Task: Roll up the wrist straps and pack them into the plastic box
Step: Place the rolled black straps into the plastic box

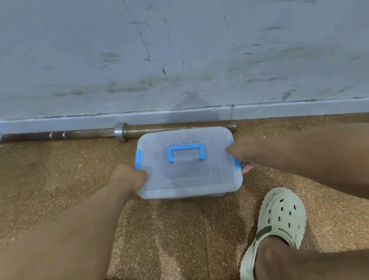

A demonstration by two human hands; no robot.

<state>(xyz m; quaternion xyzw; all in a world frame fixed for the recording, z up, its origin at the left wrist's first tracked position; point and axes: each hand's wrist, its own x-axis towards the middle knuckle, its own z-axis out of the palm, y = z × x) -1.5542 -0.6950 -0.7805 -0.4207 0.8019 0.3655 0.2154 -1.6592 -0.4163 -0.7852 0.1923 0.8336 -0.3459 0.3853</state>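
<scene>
A translucent plastic box [190,177] with a lid, a blue top handle [185,154] and blue side latches sits over the speckled brown floor in front of me. My left hand [128,177] grips its left side near the front corner, fingers curled under the rim. My right hand [243,153] grips the right side, over the blue latch there. The lid is on. No wrist straps are in view; the cloudy plastic hides the inside.
A barbell [63,135] lies along the skirting of the scuffed white wall [164,47], just behind the box. My feet in pale green clogs [278,229] stand below the box, the right one forward.
</scene>
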